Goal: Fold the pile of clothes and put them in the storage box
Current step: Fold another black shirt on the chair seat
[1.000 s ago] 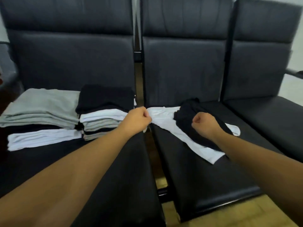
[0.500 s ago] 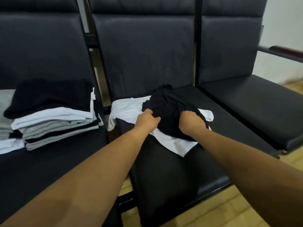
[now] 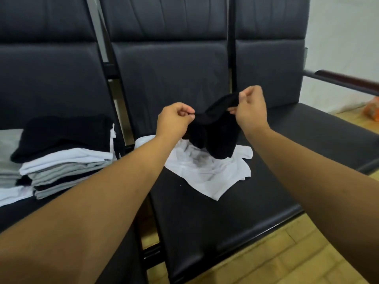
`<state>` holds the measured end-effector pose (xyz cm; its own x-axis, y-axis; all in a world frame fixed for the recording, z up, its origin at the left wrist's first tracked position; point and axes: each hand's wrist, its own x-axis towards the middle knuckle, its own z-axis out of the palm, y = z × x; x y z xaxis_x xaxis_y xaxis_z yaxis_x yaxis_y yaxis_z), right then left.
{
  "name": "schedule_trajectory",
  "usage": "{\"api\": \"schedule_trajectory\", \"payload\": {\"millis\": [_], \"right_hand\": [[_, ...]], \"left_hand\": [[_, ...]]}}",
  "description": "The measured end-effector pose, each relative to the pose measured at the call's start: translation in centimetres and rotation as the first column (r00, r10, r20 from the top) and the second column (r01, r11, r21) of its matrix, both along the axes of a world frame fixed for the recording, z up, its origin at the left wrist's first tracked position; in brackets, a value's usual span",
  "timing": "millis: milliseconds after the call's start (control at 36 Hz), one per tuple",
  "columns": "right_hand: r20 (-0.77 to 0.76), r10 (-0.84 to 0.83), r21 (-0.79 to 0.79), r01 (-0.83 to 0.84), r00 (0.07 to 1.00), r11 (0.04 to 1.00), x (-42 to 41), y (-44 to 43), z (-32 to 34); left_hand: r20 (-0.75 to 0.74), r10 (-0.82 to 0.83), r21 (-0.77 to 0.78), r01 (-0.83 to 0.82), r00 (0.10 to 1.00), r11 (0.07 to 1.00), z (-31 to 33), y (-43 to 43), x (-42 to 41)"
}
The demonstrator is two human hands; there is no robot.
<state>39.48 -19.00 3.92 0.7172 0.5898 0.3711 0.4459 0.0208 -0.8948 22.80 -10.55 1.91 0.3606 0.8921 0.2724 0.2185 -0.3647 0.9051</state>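
Note:
A black garment [image 3: 214, 130] hangs lifted above the middle seat. My left hand [image 3: 173, 119] pinches its top edge on the left, and my right hand [image 3: 251, 111] pinches the same edge on the right. Its lower end still touches a crumpled white garment [image 3: 207, 173] lying flat on the seat beneath. On the left seat stands a stack of folded clothes [image 3: 65, 158] in black, white and grey, with a second folded stack [image 3: 8, 167] at the frame's left edge. No storage box is in view.
Three black padded seats [image 3: 215, 218] stand in a row with tall backrests. An armrest [image 3: 340, 80] juts out at the right. Wooden floor [image 3: 287, 263] shows below the seats, and an orange object [image 3: 372, 109] lies near the white wall.
My left hand let go of the white garment and both hands took the black garment, then raised it off the seat. The view swung to the right.

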Motion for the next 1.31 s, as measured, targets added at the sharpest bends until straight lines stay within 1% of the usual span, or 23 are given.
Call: {"api": "schedule_trajectory", "payload": {"millis": [83,167,250,306,389,500,639,722,750,778,806,833,861,889,917,972,1000,1083,1139,1167,1222,1278,1306], "right_hand": [[0.027,0.001,0.121,-0.004,1.000,0.993,-1.4,-1.0,4.5],[0.060,0.030,0.230,-0.043,0.998,0.972,-3.0,-2.3,8.7],[0.085,0.076,0.267,-0.096,0.994,0.959,-4.8,-3.6,12.1],[0.084,0.101,0.276,-0.121,0.991,0.954,-6.2,-4.3,14.0],[0.050,0.138,0.294,-0.146,0.989,0.945,-8.9,-5.3,16.8],[-0.062,0.261,0.351,-0.224,0.963,0.909,-12.7,-6.1,19.7],[-0.175,0.444,0.386,-0.354,0.879,0.852,-18.2,-6.2,20.8],[-0.212,0.552,0.365,-0.459,0.806,0.810,-22.0,-6.5,20.7],[-0.220,0.578,0.361,-0.485,0.786,0.797,-23.1,-6.5,20.5],[-0.225,0.598,0.347,-0.510,0.770,0.787,-24.2,-6.7,20.3],[-0.223,0.610,0.328,-0.530,0.761,0.782,-25.3,-6.6,20.1],[-0.214,0.614,0.301,-0.547,0.760,0.781,-26.1,-6.6,19.9],[-0.200,0.618,0.270,-0.564,0.760,0.780,-27.0,-6.5,19.7],[-0.189,0.624,0.237,-0.581,0.759,0.779,-27.8,-6.5,19.5],[-0.179,0.634,0.210,-0.600,0.752,0.772,-28.5,-6.4,19.3],[-0.175,0.678,0.176,-0.655,0.714,0.735,-29.9,-6.4,18.8],[-0.181,0.708,0.172,-0.687,0.682,0.706,-30.6,-6.5,18.7],[-0.183,0.798,0.172,-0.780,0.575,0.602,-32.4,-6.6,18.4],[-0.164,0.823,0.159,-0.809,0.544,0.567,-33.1,-6.5,18.3],[-0.148,0.826,0.143,-0.815,0.543,0.562,-33.4,-6.4,18.3],[-0.079,0.803,0.075,-0.799,0.591,0.596,-33.6,-6.3,18.1],[0.053,0.729,-0.023,-0.729,0.682,0.684,-33.4,-6.2,18.0],[0.131,0.677,-0.069,-0.675,0.724,0.735,-33.2,-6.1,17.8]], "left_hand": [[0.115,-0.039,0.014,0.038,0.993,0.999,4.5,-1.2,-0.6],[0.221,-0.077,0.042,0.069,0.972,0.997,8.6,-2.3,-1.9],[0.269,-0.103,0.081,0.084,0.958,0.993,12.3,-4.1,-4.1],[0.277,-0.101,0.076,0.083,0.956,0.994,14.2,-5.4,-5.8],[0.305,-0.074,0.030,0.068,0.950,0.997,16.5,-7.2,-8.9],[0.403,-0.045,-0.034,0.064,0.914,0.997,18.6,-9.7,-13.5],[0.412,0.024,-0.124,0.030,0.911,0.992,19.2,-11.6,-19.4],[0.441,0.056,-0.254,0.064,0.896,0.965,18.8,-12.3,-22.6],[0.413,0.071,-0.294,0.059,0.908,0.954,18.6,-12.6,-23.5],[0.339,0.100,-0.317,0.014,0.935,0.948,18.4,-12.8,-24.7],[0.212,0.132,-0.299,-0.064,0.968,0.952,18.2,-12.9,-25.8],[0.054,0.156,-0.241,-0.139,0.986,0.961,17.9,-13.0,-26.8],[-0.092,0.186,-0.164,-0.199,0.978,0.966,17.6,-13.0,-27.8],[-0.204,0.215,-0.079,-0.235,0.955,0.969,17.2,-12.9,-28.9],[-0.269,0.231,0.001,-0.240,0.935,0.971,16.7,-12.6,-29.9],[-0.293,0.187,0.101,-0.164,0.938,0.981,16.1,-12.2,-31.9],[-0.273,0.122,0.104,-0.097,0.954,0.990,15.9,-12.3,-32.8],[-0.150,-0.092,-0.008,0.092,0.984,0.996,15.7,-13.0,-34.3],[-0.103,-0.138,-0.055,0.133,0.985,0.990,15.5,-13.4,-34.8],[-0.114,-0.133,-0.066,0.126,0.985,0.990,15.4,-13.6,-34.9],[-0.179,-0.087,-0.062,0.077,0.980,0.995,15.3,-13.8,-35.3],[-0.208,-0.065,-0.077,0.050,0.976,0.996,15.0,-13.9,-35.6],[-0.194,-0.061,-0.092,0.044,0.979,0.995,14.9,-13.9,-35.6]]}}
